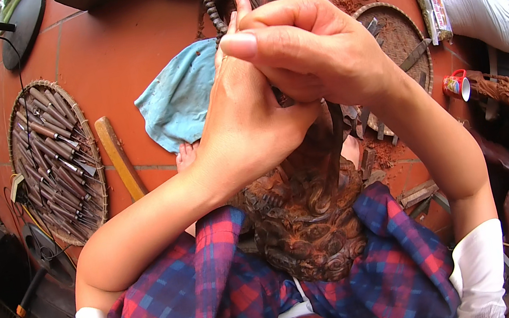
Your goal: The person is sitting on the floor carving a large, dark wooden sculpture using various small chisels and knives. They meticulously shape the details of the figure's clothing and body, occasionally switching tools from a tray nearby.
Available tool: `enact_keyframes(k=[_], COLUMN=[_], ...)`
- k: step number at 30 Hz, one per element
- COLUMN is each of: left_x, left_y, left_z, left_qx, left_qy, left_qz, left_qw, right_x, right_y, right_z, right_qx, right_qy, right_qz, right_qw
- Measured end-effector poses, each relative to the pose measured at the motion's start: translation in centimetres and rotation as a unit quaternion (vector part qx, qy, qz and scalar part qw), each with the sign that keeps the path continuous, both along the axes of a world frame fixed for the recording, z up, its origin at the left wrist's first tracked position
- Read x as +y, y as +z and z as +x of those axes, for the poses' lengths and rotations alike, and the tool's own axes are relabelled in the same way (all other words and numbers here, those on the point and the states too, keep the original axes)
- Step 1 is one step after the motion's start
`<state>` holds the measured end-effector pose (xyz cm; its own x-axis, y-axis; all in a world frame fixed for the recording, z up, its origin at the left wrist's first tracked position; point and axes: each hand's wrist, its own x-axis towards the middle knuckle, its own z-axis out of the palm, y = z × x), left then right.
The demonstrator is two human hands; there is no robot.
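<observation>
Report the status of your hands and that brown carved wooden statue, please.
Bare left hand, curled bare right hand overlapping, grips hidden. Statue between the knees. Hands hide part of it; light-blue cloth lies to the left.

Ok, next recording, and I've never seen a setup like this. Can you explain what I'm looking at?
There's no machine, just a person's bare hands. The single picture comes from a fisheye camera on their head, looking down, so edges bend. The left hand and right hand overlap above a dark carved wooden piece between the legs; whether they grip a tool is hidden. On the red tiled floor are a round basket of wooden-handled tools and a light-blue cloth.
</observation>
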<state>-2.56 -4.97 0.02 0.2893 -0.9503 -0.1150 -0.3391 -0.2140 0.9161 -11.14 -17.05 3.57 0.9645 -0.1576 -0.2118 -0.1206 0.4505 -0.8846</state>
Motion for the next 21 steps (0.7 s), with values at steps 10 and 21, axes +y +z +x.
enact_keyframes(k=[10,21], left_x=[1.1,0.6], left_y=[-1.1,-1.1], left_z=[0.5,0.0], left_qx=[-0.065,0.023], left_qy=[-0.029,0.001], left_qz=[-0.074,-0.018], left_qw=[0.995,1.000], right_x=[1.1,0.5], right_y=[0.6,0.9], right_z=[1.1,0.9], right_qx=[0.007,0.058], right_qy=[0.034,0.063], right_qz=[-0.108,-0.119], right_qw=[0.994,0.989])
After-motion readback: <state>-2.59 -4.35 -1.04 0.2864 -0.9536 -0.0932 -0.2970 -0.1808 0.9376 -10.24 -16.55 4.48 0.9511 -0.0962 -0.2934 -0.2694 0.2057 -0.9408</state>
